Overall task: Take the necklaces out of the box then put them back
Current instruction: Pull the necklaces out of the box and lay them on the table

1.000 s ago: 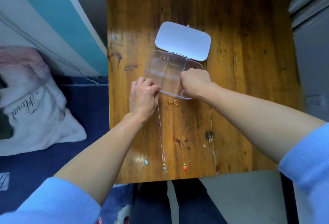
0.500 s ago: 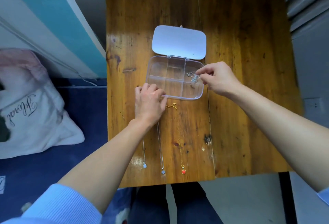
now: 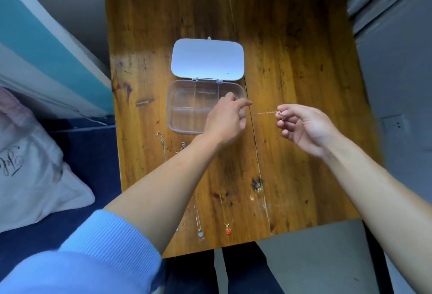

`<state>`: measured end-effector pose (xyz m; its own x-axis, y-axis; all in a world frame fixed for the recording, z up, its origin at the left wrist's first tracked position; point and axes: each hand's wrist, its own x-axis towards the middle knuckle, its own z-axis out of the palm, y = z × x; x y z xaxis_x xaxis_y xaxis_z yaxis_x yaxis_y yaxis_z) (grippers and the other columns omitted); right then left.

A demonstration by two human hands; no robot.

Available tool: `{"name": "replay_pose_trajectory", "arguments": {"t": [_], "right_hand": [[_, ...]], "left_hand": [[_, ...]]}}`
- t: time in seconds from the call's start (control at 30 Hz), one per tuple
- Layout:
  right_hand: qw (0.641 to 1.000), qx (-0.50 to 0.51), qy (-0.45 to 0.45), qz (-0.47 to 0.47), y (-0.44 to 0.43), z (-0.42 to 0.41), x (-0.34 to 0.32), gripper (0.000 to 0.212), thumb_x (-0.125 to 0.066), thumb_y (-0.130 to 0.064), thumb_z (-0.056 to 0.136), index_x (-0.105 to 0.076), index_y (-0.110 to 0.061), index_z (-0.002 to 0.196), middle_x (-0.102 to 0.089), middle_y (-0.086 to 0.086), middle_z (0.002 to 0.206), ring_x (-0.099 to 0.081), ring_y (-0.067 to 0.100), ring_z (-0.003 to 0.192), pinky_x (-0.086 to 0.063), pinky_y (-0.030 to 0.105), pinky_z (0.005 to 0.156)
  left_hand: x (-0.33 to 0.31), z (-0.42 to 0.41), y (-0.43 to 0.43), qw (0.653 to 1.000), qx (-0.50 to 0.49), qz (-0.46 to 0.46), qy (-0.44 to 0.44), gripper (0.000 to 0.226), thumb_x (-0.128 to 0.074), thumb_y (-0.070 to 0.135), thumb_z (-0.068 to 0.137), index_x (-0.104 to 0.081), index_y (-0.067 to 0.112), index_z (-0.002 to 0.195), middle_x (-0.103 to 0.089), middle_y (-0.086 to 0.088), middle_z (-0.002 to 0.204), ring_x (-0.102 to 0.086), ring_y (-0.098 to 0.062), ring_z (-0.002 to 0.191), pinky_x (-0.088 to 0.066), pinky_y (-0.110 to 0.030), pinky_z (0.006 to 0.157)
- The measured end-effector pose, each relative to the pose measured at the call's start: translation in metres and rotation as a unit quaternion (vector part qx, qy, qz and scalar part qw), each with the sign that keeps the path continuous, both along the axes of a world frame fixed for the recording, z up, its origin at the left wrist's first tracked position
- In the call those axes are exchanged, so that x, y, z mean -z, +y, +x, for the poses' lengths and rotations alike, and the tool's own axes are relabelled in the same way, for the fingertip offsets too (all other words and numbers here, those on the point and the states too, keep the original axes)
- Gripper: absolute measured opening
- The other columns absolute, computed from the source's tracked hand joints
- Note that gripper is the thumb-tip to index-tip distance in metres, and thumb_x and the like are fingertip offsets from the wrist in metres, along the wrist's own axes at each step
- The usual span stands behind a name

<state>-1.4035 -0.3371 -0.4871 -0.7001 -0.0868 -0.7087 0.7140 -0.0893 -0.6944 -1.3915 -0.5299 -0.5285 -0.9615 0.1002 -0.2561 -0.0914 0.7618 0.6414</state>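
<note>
Our left hand (image 3: pixel 224 118) has come off the near edge of the clear plastic compartment box (image 3: pixel 182 106) and crossed over its right side. Our right hand (image 3: pixel 304 127) has drawn the thin silver chain necklace (image 3: pixel 265 113) out rightward, pinching one end. The chain runs level between both hands. Whether the left's reaching fingers grip it, we cannot tell.

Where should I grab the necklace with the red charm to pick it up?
Probably pinch the red charm itself, coming straight down from above. It is the chunkiest part, while its thin chain lies flat on the wooden table and would be hard to get fingers under. It lies near the table's front edge.
</note>
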Motion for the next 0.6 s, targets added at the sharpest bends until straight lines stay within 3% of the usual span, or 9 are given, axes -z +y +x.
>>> {"name": "replay_pose_trajectory", "arguments": {"t": [0.1, 0.23, 0.4, 0.47, 0.53, 0.6], "right_hand": [[0.998, 0.017, -0.019, -0.052, 0.004, 0.002, -0.004, 0.015, -0.053, -0.005, 0.084, -0.067, -0.010, 0.088, -0.063, 0.001, 0.068, -0.058, 0.012, 0.057, -0.046, 0.021, 0.046], [0.994, 0.054, -0.037, -0.085, 0.014, 0.002, -0.008, 0.015, -0.048, -0.005, 0.086, -0.062, -0.011, 0.086, -0.058, 0.000, 0.066, -0.054, 0.011, 0.055, -0.043, 0.020, 0.045], [0.990, 0.115, -0.044, -0.071, 0.037, 0.010, 0.002, 0.015, -0.050, -0.005, 0.086, -0.064, -0.011, 0.084, -0.059, 0.000, 0.064, -0.053, 0.010, 0.053, -0.043, 0.019, 0.045], [0.992, 0.105, -0.045, -0.047, 0.043, 0.018, 0.009, 0.014, -0.054, -0.003, 0.085, -0.067, -0.010, 0.085, -0.061, 0.001, 0.065, -0.055, 0.010, 0.054, -0.045, 0.019, 0.045], [0.994, 0.093, -0.048, -0.021, 0.045, 0.028, 0.016, 0.013, -0.058, -0.001, 0.084, -0.070, -0.008, 0.087, -0.064, 0.002, 0.066, -0.058, 0.010, 0.055, -0.048, 0.020, 0.045], [0.995, 0.090, -0.052, -0.001, 0.046, 0.038, 0.023, 0.013, -0.061, 0.001, 0.084, -0.072, -0.005, 0.088, -0.067, 0.004, 0.068, -0.061, 0.010, 0.057, -0.050, 0.020, 0.046]], "left_hand": [[0.006, -0.011, 0.010, 1.000, 0.015, -0.011, -0.013, 0.025, -0.062, 0.036, 0.089, -0.068, 0.032, 0.113, -0.049, -0.003, 0.103, -0.051, -0.023, 0.102, -0.051, -0.040, 0.076], [0.007, -0.012, 0.005, 1.000, 0.023, 0.009, -0.011, 0.021, -0.064, 0.038, 0.088, -0.075, 0.020, 0.093, -0.050, -0.003, 0.097, -0.050, -0.021, 0.093, -0.046, -0.035, 0.070], [-0.015, -0.012, -0.021, 0.986, -0.018, 0.147, -0.075, 0.029, -0.066, 0.030, 0.089, -0.071, 0.003, 0.083, -0.065, -0.014, 0.089, -0.057, -0.021, 0.081, -0.044, -0.035, 0.072], [-0.028, -0.010, -0.033, 0.967, -0.039, 0.218, -0.125, 0.032, -0.063, 0.028, 0.092, -0.069, -0.003, 0.087, -0.068, -0.008, 0.084, -0.058, -0.013, 0.078, -0.042, -0.032, 0.075], [-0.037, -0.008, -0.043, 0.946, -0.059, 0.269, -0.171, 0.037, -0.058, 0.027, 0.095, -0.065, -0.008, 0.095, -0.072, -0.004, 0.093, -0.065, -0.003, 0.086, -0.043, -0.030, 0.083], [-0.043, -0.007, -0.051, 0.926, -0.072, 0.315, -0.196, 0.036, -0.052, 0.027, 0.098, -0.063, -0.007, 0.096, -0.073, -0.004, 0.096, -0.068, -0.007, 0.092, -0.046, -0.032, 0.086]]}}
